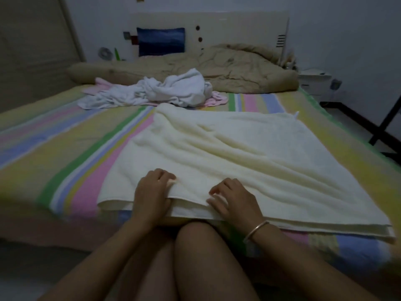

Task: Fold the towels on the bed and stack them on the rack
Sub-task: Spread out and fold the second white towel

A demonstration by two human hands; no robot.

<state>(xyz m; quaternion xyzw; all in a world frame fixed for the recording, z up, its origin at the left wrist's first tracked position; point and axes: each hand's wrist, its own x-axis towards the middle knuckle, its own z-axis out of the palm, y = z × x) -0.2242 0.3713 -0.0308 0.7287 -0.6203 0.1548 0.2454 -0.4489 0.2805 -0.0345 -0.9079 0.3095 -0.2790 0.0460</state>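
- We see a cream towel (227,148) spread on the striped sheet of the bed (65,148). It is folded in two layers, and its near edge lies at the near side of the bed.
- The left hand (152,192) rests on this near edge with curled fingers and pinches a small bit of the cloth.
- The right hand (233,200) lies just beside it on the same edge, fingers bent, thumb at the border — whether it really grips the cloth we cannot tell.
- A thin bracelet (256,230) is on the right wrist.
- Further back a white towel (173,90) lies crumpled, on top of a pink towel (217,99).
- Behind them, against the headboard, is a beige quilt (238,68) — bunched and wrinkled.
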